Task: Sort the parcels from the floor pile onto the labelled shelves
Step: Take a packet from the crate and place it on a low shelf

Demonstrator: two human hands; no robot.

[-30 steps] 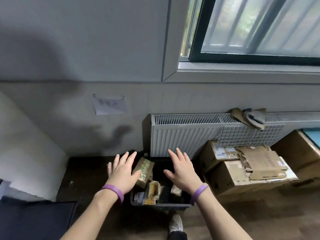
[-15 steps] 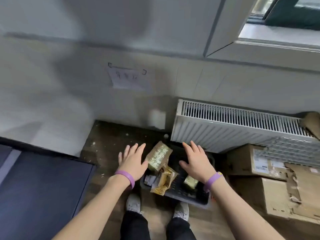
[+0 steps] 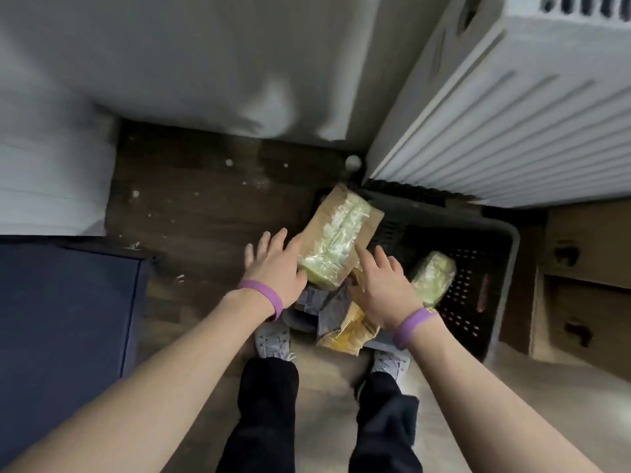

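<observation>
With fingers spread and grasping nothing, the left hand [image 3: 273, 264] and right hand [image 3: 379, 285] flank the brown tape-wrapped cardboard parcel [image 3: 338, 238] leaning on the far-left rim of the black slotted plastic crate [image 3: 478, 288]; clamping both long sides evenly should lift it cleanly.

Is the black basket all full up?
No, the basket is partly full: parcels crowd its left side, bare mesh shows on its right.

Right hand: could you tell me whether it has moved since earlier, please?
Yes: the right hand has shifted left across the black basket toward the taped parcel.
</observation>
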